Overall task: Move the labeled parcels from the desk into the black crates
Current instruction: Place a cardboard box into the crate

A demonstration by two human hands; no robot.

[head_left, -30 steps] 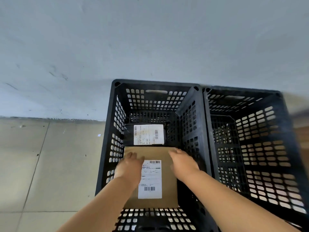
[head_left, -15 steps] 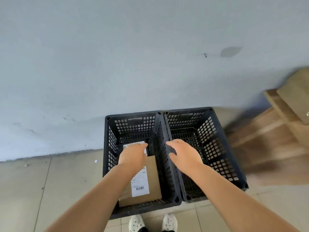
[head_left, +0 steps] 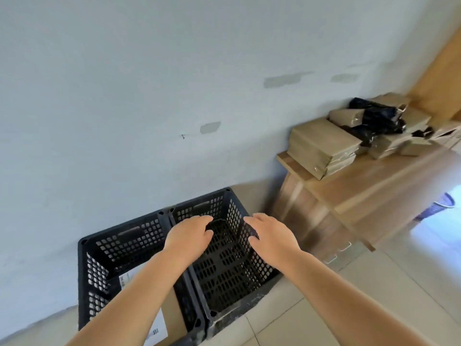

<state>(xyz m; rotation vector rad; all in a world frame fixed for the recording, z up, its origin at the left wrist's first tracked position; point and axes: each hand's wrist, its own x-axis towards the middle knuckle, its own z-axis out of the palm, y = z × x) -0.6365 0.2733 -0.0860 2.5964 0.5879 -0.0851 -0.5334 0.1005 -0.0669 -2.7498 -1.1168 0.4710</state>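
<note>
Both arms reach forward above two black crates that stand side by side on the tiled floor [head_left: 374, 295] against a pale wall [head_left: 124, 96]. The left hand [head_left: 188, 237] hovers over the shared rims where the crates meet, fingers loosely bent and holding nothing. The right hand [head_left: 270, 234] hangs over the far right wall of the right crate [head_left: 224, 278], fingers spread and relaxed, also holding nothing. The two hands are near each other but apart, with the right crate's bare perforated bottom showing between them. The left crate [head_left: 119, 248] holds a brown cardboard parcel [head_left: 174, 313] lying flat on its bottom, its white shipping label [head_left: 158, 328] facing up; the left forearm crosses in front of it and hides much of it, and the parcel lies well below and behind the left hand, nearer the person. A second white label [head_left: 127, 277] shows farther back in that crate, partly hidden. To the right, well apart from both hands, a wooden worktop [head_left: 374, 186] carries the remaining parcels: a stack of flat brown boxes [head_left: 321, 143] at its near-left corner, and behind it a jumble of smaller brown boxes [head_left: 389, 143] mixed with black plastic-wrapped packages [head_left: 374, 116]. That part is blurred, and labels there cannot be made out.
</note>
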